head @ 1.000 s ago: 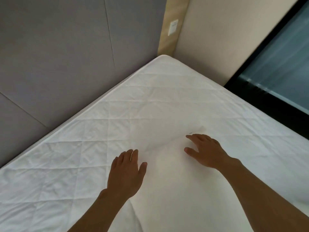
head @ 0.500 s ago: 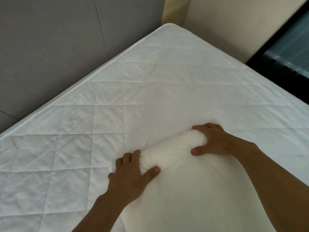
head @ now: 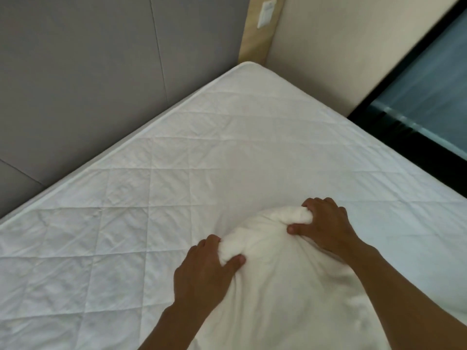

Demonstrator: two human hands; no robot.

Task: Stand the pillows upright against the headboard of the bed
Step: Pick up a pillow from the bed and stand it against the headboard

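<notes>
A white pillow [head: 285, 286] lies on the quilted white mattress [head: 177, 178] at the bottom centre, between my arms. My left hand [head: 204, 271] pinches its far left corner, fingers closed around bunched fabric. My right hand [head: 326, 223] grips the far right corner the same way. The pillow's far edge is lifted and puckered between the two hands. Its near end runs out of the frame. The grey padded headboard [head: 96, 79] stands along the mattress's upper left edge, well away from the pillow.
A beige wall [head: 341, 46] runs along the mattress's right side, with a wooden strip and a white switch plate [head: 266, 13] in the corner. A dark-framed window [head: 417, 102] sits at the right. Bare mattress lies between the pillow and the headboard.
Both hands went from resting flat on the pillow to closing on its far corners. They now bunch the fabric tighter and have raised that edge off the mattress.
</notes>
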